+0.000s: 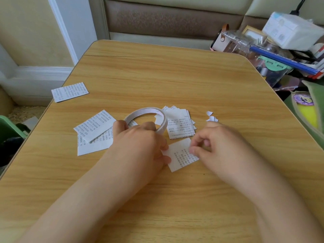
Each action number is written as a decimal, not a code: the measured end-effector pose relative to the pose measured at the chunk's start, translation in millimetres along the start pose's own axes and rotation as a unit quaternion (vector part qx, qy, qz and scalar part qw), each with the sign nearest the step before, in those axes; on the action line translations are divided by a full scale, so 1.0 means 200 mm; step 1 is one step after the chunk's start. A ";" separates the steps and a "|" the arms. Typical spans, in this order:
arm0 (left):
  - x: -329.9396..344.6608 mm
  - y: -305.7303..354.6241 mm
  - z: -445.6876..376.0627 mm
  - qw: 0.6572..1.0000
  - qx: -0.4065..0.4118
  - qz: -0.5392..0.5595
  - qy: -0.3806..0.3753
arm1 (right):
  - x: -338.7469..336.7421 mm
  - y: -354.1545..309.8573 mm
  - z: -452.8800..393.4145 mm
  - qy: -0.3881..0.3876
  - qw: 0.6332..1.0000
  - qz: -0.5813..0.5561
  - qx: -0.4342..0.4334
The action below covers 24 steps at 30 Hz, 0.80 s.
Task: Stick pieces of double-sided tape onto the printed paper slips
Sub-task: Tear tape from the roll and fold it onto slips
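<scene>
Two hands meet over one printed slip [181, 156] lying flat on the wooden table [157, 76], close in front of me where I can press on it. My left hand [140, 142] pins the slip's left edge with curled fingertips, while the tape roll [149, 118] stands on its rim against the same hand, so I judge it is kept there for the next pull; how much of the roll I actually grip is hidden. My right hand [215, 144] has thumb and forefinger pinched together at the slip's upper right edge, perhaps on a bit of tape, though it is too small to tell. A stack of slips [178, 123] waits just behind, more slips [94, 132] lie at left, one single slip [70, 92] sits far off, and torn white scraps [211, 117] lie beyond my right fingers.
</scene>
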<state>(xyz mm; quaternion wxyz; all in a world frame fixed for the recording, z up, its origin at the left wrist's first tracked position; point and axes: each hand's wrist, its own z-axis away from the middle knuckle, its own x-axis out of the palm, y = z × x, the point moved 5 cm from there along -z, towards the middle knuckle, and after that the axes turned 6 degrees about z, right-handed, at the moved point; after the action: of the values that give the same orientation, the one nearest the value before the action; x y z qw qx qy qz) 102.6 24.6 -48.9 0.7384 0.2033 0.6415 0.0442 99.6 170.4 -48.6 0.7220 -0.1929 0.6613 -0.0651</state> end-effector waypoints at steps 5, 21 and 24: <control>0.01 0.00 0.00 1.000 0.004 -0.006 -0.009 | 0.05 -0.10 0.01 -0.006 0.998 0.019 -0.055; 0.00 0.00 0.00 1.000 0.000 -0.009 -0.008 | 0.05 -0.10 0.00 -0.009 0.999 0.023 -0.037; 0.00 0.00 0.00 1.000 0.000 0.007 -0.010 | -0.01 -0.01 0.01 -0.021 1.000 0.016 0.013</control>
<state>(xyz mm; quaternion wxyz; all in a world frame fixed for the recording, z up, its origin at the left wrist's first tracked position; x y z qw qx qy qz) 102.1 25.0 -49.5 0.7446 0.2078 0.6326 0.0473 100.7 170.5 -45.8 0.7393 -0.1738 0.6480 -0.0580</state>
